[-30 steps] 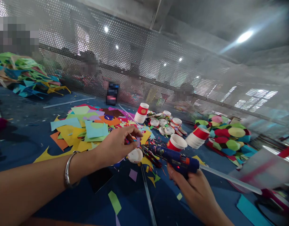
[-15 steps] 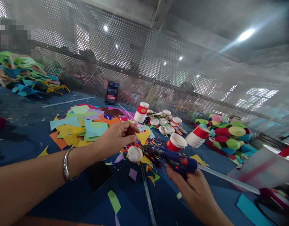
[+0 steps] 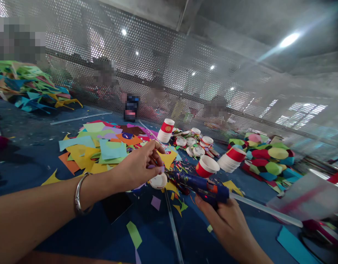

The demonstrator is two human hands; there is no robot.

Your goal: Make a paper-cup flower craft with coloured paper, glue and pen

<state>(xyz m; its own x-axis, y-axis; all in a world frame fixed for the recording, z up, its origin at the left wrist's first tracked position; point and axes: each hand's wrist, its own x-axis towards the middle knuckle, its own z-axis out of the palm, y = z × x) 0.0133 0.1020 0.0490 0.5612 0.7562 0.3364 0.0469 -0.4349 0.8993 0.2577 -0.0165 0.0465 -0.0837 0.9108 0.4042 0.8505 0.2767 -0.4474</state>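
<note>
My left hand (image 3: 137, 167) reaches over the blue table with its fingers pinched on a small purple paper scrap (image 3: 158, 168), just above an upturned white cup bottom (image 3: 158, 181). A silver bangle (image 3: 80, 194) circles that wrist. My right hand (image 3: 226, 224) grips a blue glue gun (image 3: 201, 184) by its handle. The gun's nozzle points left toward the white cup bottom. A clear glue stick (image 3: 265, 209) pokes out of the gun's rear.
Coloured paper sheets (image 3: 103, 146) lie spread behind my left hand. Red-and-white paper cups (image 3: 207, 165), a cup stack (image 3: 231, 159) and lids (image 3: 192, 143) stand farther back. Covered cups (image 3: 265, 161) pile at the right. A perforated metal screen (image 3: 158, 66) backs the table; blurred people sit behind it.
My left hand drew its pinched fingers back down beside the white cup bottom. The glue gun shifted very slightly.
</note>
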